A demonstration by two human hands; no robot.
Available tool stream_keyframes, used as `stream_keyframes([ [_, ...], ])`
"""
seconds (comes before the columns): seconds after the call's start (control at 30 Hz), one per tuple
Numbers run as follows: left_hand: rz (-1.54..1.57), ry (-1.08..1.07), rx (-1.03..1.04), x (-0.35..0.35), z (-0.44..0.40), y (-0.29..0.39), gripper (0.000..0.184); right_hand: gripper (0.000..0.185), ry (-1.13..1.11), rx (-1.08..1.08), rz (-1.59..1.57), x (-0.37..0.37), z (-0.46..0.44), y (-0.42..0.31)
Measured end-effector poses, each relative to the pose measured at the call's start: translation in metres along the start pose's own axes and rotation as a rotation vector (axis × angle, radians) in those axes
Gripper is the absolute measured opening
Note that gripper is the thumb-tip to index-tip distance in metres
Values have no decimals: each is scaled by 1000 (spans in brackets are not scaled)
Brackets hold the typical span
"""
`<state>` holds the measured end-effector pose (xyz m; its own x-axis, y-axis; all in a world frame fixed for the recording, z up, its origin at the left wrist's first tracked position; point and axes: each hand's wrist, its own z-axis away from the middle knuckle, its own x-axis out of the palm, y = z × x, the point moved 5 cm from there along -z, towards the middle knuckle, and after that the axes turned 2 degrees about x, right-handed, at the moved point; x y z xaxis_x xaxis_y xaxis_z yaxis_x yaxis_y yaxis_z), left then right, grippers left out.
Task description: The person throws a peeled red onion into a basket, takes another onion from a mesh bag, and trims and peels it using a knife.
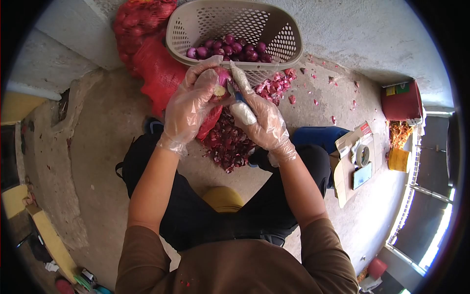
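Observation:
My left hand [188, 100], in a clear plastic glove, is closed around a red onion [221, 80]. A pale patch shows at the onion's lower end. In my right hand [262, 115], also gloved, is a small knife [238, 95] with a blue handle, its blade close against the onion. White wrapping covers my right thumb and index finger. Just beyond my hands stands a beige perforated basket [178, 36] with several peeled red onions [230, 47] in it. Below my hands, dark onion skins [227, 142] lie heaped on the floor.
Red mesh sacks [156, 68] lean left of the basket. More skins [276, 85] are scattered to its right. By my right knee are a blue container [318, 133] and cardboard [342, 169] bearing a tape roll [362, 155] and a phone [362, 176]. A red bin [401, 103] stands far right.

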<state>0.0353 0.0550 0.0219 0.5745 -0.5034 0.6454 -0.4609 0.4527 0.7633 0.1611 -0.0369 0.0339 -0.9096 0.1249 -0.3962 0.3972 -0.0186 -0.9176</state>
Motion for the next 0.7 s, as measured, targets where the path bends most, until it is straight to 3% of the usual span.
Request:
stream_keyframes([
  [0.23,-41,-23,-24,-2,1,0,44,56,41,68,-57,-4,-3,6],
  [0.37,-33,-50,2,2,0,1,48,56,45,218,-216,-10,0,0],
  [0.47,125,-97,-12,5,2,6,43,56,171,96,-245,-13,-5,7],
  [0.7,87,-55,12,1,-1,5,43,72,29,76,-74,-11,-1,-1],
])
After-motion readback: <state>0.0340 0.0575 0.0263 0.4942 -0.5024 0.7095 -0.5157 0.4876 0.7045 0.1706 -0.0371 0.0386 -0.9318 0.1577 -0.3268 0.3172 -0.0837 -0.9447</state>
